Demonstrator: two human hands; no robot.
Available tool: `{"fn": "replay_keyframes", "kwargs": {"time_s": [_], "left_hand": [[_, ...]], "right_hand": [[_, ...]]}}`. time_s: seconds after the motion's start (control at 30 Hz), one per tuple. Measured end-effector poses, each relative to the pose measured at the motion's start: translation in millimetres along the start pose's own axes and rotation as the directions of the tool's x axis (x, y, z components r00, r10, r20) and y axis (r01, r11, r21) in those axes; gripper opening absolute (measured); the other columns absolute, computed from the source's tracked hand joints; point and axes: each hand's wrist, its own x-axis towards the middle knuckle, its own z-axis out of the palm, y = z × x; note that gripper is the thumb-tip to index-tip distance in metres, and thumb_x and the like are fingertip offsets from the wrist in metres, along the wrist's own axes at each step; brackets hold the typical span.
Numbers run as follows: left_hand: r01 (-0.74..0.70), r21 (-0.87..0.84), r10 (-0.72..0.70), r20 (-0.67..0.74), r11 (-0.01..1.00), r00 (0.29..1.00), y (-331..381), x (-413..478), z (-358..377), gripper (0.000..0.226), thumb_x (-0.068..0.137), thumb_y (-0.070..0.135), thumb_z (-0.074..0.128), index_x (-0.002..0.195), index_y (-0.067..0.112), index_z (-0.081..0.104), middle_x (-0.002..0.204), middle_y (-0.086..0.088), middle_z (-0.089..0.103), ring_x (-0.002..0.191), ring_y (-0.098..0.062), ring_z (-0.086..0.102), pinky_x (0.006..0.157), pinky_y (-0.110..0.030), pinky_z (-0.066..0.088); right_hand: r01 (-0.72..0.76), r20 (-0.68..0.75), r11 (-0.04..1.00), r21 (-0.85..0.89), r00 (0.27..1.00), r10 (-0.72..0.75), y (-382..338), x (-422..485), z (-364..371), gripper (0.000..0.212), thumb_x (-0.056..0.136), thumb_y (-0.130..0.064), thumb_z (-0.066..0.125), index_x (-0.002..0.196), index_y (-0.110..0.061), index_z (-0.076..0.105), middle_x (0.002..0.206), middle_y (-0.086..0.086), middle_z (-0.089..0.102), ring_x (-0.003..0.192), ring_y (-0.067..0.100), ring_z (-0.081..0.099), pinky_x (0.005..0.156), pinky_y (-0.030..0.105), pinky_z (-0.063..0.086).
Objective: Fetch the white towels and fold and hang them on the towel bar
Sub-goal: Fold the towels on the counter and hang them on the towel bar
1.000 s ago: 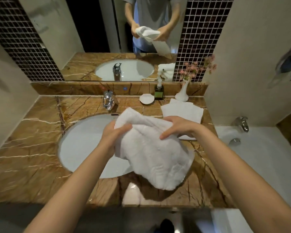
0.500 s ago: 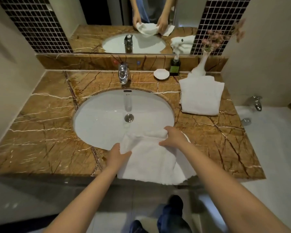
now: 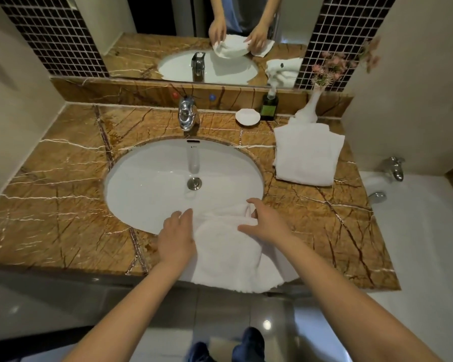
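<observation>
The marble counter (image 3: 63, 199), brown stone with pale veining, polished and hard, carries an oval white basin (image 3: 168, 178) of glazed ceramic at its centre. The towel in work (image 3: 228, 257), thick white terry, lies at the near edge of the counter: its far end laps over the basin's front rim and its near end hangs off the counter edge toward the person. Its long axis runs roughly fore and aft, away from the body, and it sits directly beneath both hands, so neither has a reach to make. A second white towel (image 3: 307, 155), already folded to a neat oblong, rests well apart at the back right, beside a white vase (image 3: 310, 111). The left hand (image 3: 177, 239) lies flat, fingers together, pressing the towel's left side. The right hand (image 3: 266, 224) hovers spread and curled over the bunched far right corner; whether it touches cannot be told. Judged next: a fold along that axis. No towel bar is in view.
</observation>
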Motion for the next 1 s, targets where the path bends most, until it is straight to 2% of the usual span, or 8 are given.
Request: {"fn": "replay_keyframes", "kwargs": {"time_s": [0.1,0.2,0.33,0.5,0.73,0.8,0.87,1.0], "left_hand": [[-0.215,0.021,0.214,0.061,0.976,0.975,10.2,6.6,-2.1,0.071,0.079,-0.003,0.058,0.144,0.018,0.036,0.147,-0.006,0.037,0.134,-0.029,0.034,0.103,-0.037,0.039],[-0.427,0.028,0.419,0.147,0.904,0.896,18.0,23.7,-1.6,0.059,0.072,-0.004,0.056,0.127,0.016,0.053,0.118,-0.005,0.06,0.113,-0.031,0.052,0.088,-0.041,0.048],[-0.411,0.06,0.365,0.354,0.91,0.861,28.4,46.1,-10.1,0.053,0.077,0.011,0.054,0.127,0.025,0.05,0.111,-0.001,0.055,0.109,-0.023,0.048,0.077,-0.027,0.038],[-0.379,-0.027,0.345,0.48,0.925,0.807,39.6,64.3,-15.4,0.061,0.071,0.017,0.06,0.129,0.027,0.046,0.124,0.005,0.049,0.118,-0.016,0.043,0.092,-0.034,0.045],[-0.336,0.095,0.218,0.593,0.937,0.775,31.0,75.6,-28.7,0.028,0.066,0.039,0.069,0.088,0.022,0.062,0.089,0.005,0.061,0.083,-0.019,0.056,0.07,-0.028,0.045],[-0.359,0.156,0.199,0.604,0.92,0.772,23.6,75.2,-33.1,0.03,0.065,0.044,0.07,0.084,0.021,0.062,0.084,0.006,0.06,0.08,-0.019,0.056,0.067,-0.027,0.043],[-0.374,0.161,0.204,0.615,0.913,0.762,18.8,74.9,-36.3,0.033,0.066,0.048,0.072,0.082,0.021,0.061,0.079,0.006,0.059,0.077,-0.018,0.055,0.065,-0.027,0.04],[-0.378,0.097,0.248,0.603,0.921,0.758,17.1,74.7,-38.5,0.029,0.073,0.043,0.072,0.08,0.021,0.055,0.072,0.012,0.048,0.077,-0.017,0.051,0.063,-0.028,0.036]], "right_hand": [[0.065,0.08,0.995,-0.074,0.995,-0.059,12.3,1.8,-13.4,0.085,0.063,-0.058,0.076,0.135,-0.033,0.037,0.099,-0.01,0.052,0.094,0.014,0.052,0.077,0.032,0.044],[0.14,0.144,0.973,-0.181,0.983,-0.115,27.1,8.7,-22.2,0.062,0.06,-0.062,0.071,0.113,-0.035,0.054,0.1,-0.011,0.056,0.095,0.013,0.051,0.079,0.033,0.042],[0.246,0.172,0.938,-0.246,0.963,-0.207,38.7,14.1,-19.3,0.025,0.069,-0.043,0.062,0.085,-0.023,0.064,0.086,-0.006,0.063,0.092,0.015,0.05,0.077,0.032,0.037],[0.309,0.143,0.923,-0.231,0.949,-0.282,37.6,13.6,-14.0,0.01,0.069,-0.036,0.054,0.075,-0.029,0.05,0.076,-0.008,0.055,0.078,0.018,0.054,0.067,0.032,0.039],[0.326,0.15,0.899,-0.293,0.944,-0.293,45.4,3.8,-44.1,0.024,0.084,-0.029,0.065,0.108,-0.033,0.062,0.081,-0.02,0.058,0.076,0.006,0.052,0.076,0.029,0.042],[0.295,0.151,0.891,-0.345,0.954,-0.257,50.9,0.7,-58.3,0.015,0.084,-0.029,0.066,0.092,-0.037,0.057,0.07,-0.021,0.051,0.073,0.007,0.05,0.07,0.028,0.037],[0.251,0.151,0.883,-0.396,0.967,-0.207,58.3,0.2,-69.7,0.027,0.084,-0.029,0.067,0.073,-0.036,0.044,0.065,-0.018,0.046,0.069,0.008,0.047,0.063,0.027,0.031],[0.158,0.127,0.857,-0.49,0.986,-0.109,74.4,2.5,-82.0,0.021,0.084,-0.031,0.064,0.078,-0.029,0.044,0.072,-0.014,0.051,0.077,0.015,0.054,0.063,0.03,0.029]]}}
